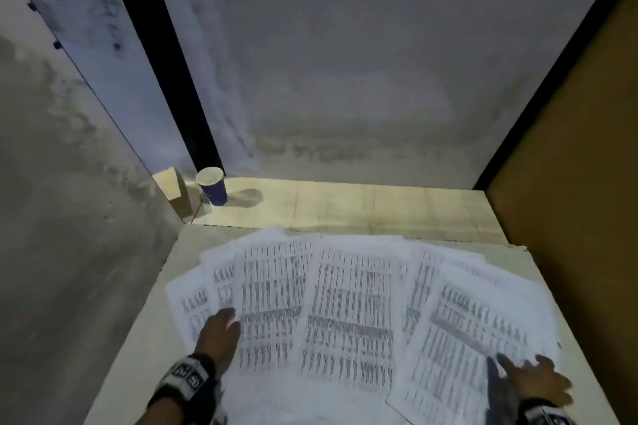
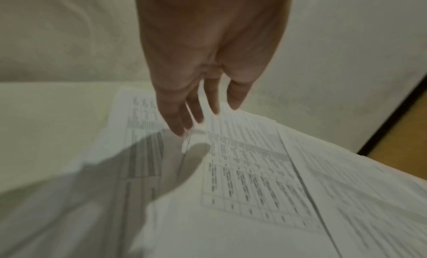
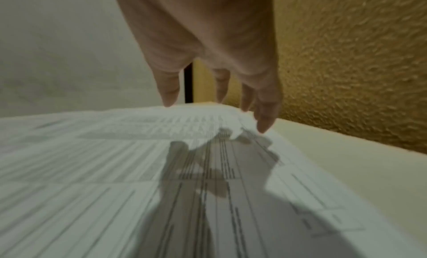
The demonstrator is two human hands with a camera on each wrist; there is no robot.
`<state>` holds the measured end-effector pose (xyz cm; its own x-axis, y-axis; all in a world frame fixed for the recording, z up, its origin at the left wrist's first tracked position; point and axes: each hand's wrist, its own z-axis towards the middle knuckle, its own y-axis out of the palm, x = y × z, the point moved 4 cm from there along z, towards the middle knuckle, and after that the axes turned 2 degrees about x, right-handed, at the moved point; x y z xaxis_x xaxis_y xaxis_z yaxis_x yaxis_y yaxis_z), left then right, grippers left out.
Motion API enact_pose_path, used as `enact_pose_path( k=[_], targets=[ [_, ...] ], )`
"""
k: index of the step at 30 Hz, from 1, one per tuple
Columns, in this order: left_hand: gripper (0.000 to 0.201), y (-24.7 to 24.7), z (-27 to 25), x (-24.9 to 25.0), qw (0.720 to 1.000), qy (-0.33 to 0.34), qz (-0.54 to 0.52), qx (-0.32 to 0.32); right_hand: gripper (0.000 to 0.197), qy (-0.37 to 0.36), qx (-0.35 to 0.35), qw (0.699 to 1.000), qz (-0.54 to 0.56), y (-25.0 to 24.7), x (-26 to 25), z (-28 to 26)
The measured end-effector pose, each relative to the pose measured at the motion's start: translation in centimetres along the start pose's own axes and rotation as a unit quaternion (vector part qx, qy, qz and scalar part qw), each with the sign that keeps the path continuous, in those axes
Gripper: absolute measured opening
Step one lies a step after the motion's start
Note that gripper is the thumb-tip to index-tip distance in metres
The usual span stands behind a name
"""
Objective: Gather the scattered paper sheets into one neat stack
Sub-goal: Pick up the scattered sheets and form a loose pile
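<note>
Across the lower half of the head view, the paper sheets (image 1: pixel 348 300) lie fanned and overlapping on the table (image 1: pixel 138 331). My left hand (image 1: pixel 219 335) rests at the fan's lower left, fingers (image 2: pixel 177 123) straight and slightly apart. My right hand (image 1: pixel 533 379) sits at lower right, fingers (image 3: pixel 265 115) spread over the sheets. A blue cup (image 1: pixel 213 186) stands upper left of the fan, well apart.

Plain indoor work corner, likely office or storage nook — stained grey walls (image 1: pixel 345 62), brown textured side panel (image 1: pixel 569 217), pale tabletop (image 1: pixel 138 338) spread with printed tabular sheets (image 1: pixel 348 314), blue paper cup (image 1: pixel 213 187) on wooden ledge (image 1: pixel 362 207) — exact kind unclear.
</note>
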<state>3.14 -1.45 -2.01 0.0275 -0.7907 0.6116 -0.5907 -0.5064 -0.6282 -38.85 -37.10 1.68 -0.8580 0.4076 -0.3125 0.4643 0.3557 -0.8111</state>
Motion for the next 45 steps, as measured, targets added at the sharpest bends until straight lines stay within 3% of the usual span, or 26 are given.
enact_pose_path(
  k=[3,5,8,12,16,18,21,24,26,29,31,35,40,42,45],
  targets=[
    [0.062,-0.8,1.1,1.2,0.993,-0.069,-0.006,0.097,0.101,0.109,0.035,0.99,0.079,0.4,-0.5,0.6],
    [0.074,-1.0,1.2,2.1,0.987,-0.114,-0.012,0.11,0.109,0.148,0.039,0.985,0.083,1.0,-0.8,1.4],
    [0.079,-0.4,1.8,3.0,0.986,-0.123,-0.065,0.092,0.104,0.125,0.01,0.992,0.001,2.0,-1.7,2.1],
    [0.055,1.0,3.7,4.6,0.994,-0.052,-0.092,0.022,0.087,0.012,-0.016,1.0,-0.016,3.4,-4.7,1.8],
    [0.047,2.7,2.9,7.6,0.991,0.019,-0.111,-0.077,0.082,-0.051,-0.053,0.995,0.062,4.6,-6.6,0.5],
    [0.053,3.9,2.4,8.8,0.987,0.045,-0.1,-0.117,0.086,-0.061,-0.061,0.993,0.076,5.2,-7.1,0.1],
    [0.057,4.5,2.5,9.2,0.99,0.056,-0.059,-0.115,0.085,-0.042,-0.025,0.997,0.054,5.0,-7.5,-0.3],
    [0.053,4.4,2.8,8.6,0.989,0.05,-0.021,-0.138,0.083,-0.02,-0.051,0.994,0.091,5.1,-7.5,-0.8],
    [0.046,4.0,3.0,8.2,0.988,0.042,-0.007,-0.146,0.067,-0.02,-0.085,0.989,0.119,5.4,-7.5,-0.5],
    [0.037,3.4,3.3,7.7,0.987,0.035,-0.011,-0.155,0.011,-0.05,-0.129,0.975,0.174,5.3,-7.4,-0.3],
    [0.028,3.5,2.9,7.8,0.985,0.037,-0.013,-0.167,0.007,-0.08,-0.143,0.969,0.183,5.3,-8.1,-0.9],
    [0.021,6.0,1.1,8.6,0.981,0.03,-0.029,-0.189,0.055,-0.116,-0.171,0.967,0.149,5.4,-9.4,-3.8],
    [0.041,6.1,0.8,9.8,0.983,0.06,-0.104,-0.137,0.052,-0.086,-0.221,0.95,0.204,4.9,-9.1,-4.3],
    [0.046,6.5,0.5,10.1,0.983,0.053,-0.107,-0.14,0.07,-0.068,-0.233,0.949,0.2,5.4,-9.2,-5.2],
    [0.044,8.8,-0.8,10.9,0.978,0.033,-0.071,-0.194,0.093,-0.05,-0.243,0.956,0.156,6.5,-10.0,-7.6]
  ],
)
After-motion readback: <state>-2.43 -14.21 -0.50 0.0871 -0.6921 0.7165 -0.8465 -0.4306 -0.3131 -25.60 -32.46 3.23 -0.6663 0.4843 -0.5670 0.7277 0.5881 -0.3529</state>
